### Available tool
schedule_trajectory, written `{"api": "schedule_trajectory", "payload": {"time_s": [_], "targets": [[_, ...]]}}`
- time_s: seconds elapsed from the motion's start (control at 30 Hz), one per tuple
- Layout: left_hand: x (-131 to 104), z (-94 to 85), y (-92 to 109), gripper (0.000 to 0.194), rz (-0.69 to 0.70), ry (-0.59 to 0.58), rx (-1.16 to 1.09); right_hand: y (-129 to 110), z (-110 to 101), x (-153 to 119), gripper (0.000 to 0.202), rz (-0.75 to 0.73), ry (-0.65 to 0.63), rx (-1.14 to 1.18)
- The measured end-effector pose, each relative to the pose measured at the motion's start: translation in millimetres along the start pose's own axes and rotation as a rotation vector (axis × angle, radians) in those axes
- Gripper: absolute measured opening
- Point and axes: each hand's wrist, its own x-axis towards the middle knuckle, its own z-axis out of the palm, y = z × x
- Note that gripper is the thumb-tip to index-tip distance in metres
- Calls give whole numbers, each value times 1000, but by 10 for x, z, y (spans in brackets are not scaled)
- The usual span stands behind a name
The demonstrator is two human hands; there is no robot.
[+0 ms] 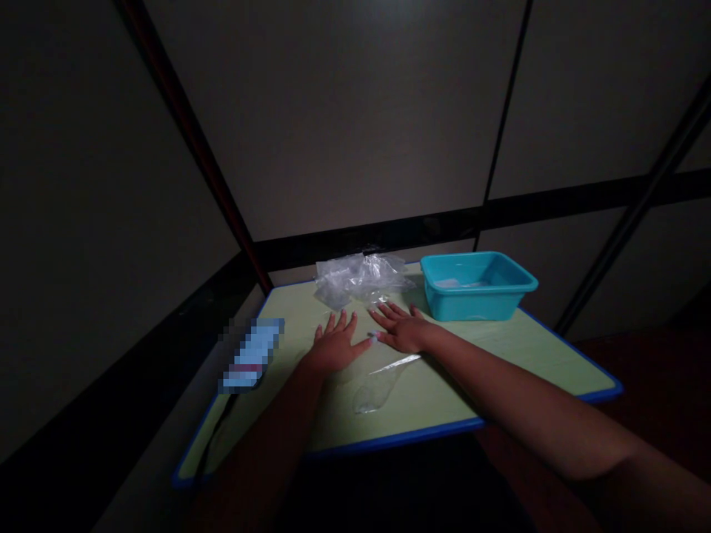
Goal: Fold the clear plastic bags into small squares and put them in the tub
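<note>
My left hand (335,346) lies palm down near the middle of the pale green table (533,355), its fingers spread. To its right, my right hand (403,331) is also palm down with fingers apart, and the two thumbs point toward each other. A clear plastic bag (375,389) lies flat just in front of and beneath the hands; how much of it they cover is hard to see. Beyond the fingertips sits a heap of crumpled clear plastic bags (358,277).
A turquoise basin (472,303) with something whitish inside stands at the back right. On the left edge lies a blurred, pixelated phone-like object (255,355) with a dark cable (214,437). Dark-trimmed panels (366,133) rise behind the blue-edged table.
</note>
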Motion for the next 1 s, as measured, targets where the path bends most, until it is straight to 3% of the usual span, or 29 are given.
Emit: {"api": "schedule_trajectory", "payload": {"time_s": [0.27,0.53,0.7,0.87,1.0], "targets": [[103,16,-238,78,-164,12,-9,13,15,18,71,0,-6,0],[86,2,-236,78,-182,6,16,19,34,14,72,-4,43,1],[40,-13,-54,76,-134,123,-8,18,7,-1,62,-90,154,0],[-30,43,224,85,74,74,-9,5,6,26,57,-168,153,8],[-68,112,324,96,105,30,7,-28,21,33,56,-203,109,11]]}}
